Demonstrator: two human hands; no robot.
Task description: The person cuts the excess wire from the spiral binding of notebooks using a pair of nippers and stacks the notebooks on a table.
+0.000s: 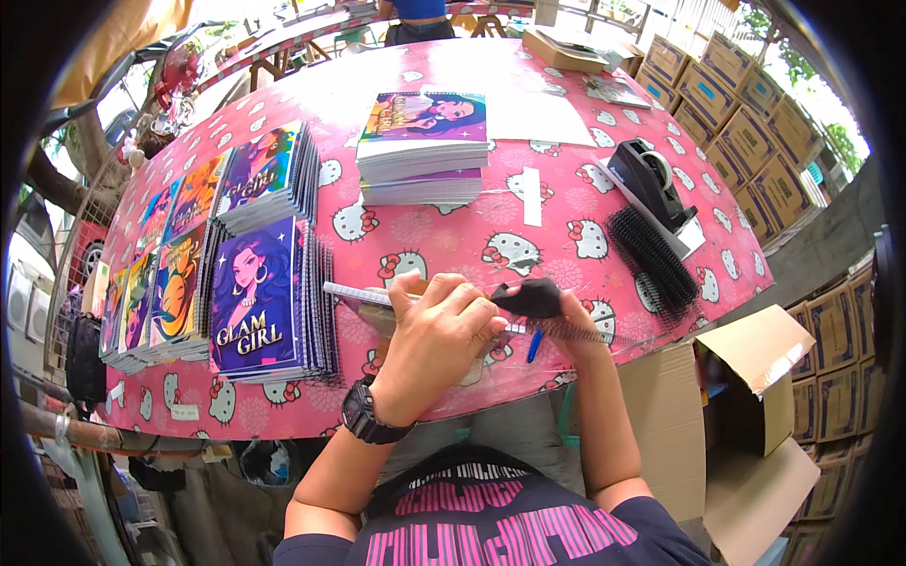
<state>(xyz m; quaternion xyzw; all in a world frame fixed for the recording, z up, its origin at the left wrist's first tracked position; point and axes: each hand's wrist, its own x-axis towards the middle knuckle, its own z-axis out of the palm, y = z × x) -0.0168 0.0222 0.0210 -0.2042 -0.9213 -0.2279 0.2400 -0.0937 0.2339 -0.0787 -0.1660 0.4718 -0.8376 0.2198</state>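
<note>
A left hand (445,316) lies palm down over a thin, white-edged pad of paper (360,294) near the front edge of the pink, cartoon-cat-patterned tabletop (444,247). Its forearm slants up and rightward from the lower left, a black, chunky wristwatch (373,415) round the wrist; the knuckles are raised and the fingers bend down toward the right. The left grip is closed on the pad, whose white edge sticks out to the left of the hand.

The right forearm rises steeply, leaning slightly left, and the right hand (576,327) sits just beside the left fingertips, its fingers partly hidden. The right grip is closed on a soft-looking black piece (530,298), its kind unclear, which reaches toward the left hand. A thin, dark wire spiral (596,334) runs past the right hand at the pad's level; whether the fingers touch it, I cannot tell.

A slim blue pen (535,346) lies between the forearms. Left of the hands stands a stack of purple-covered, spiral-bound notebooks (255,300); to the right lies a bundle of black binding coils (651,264).
</note>
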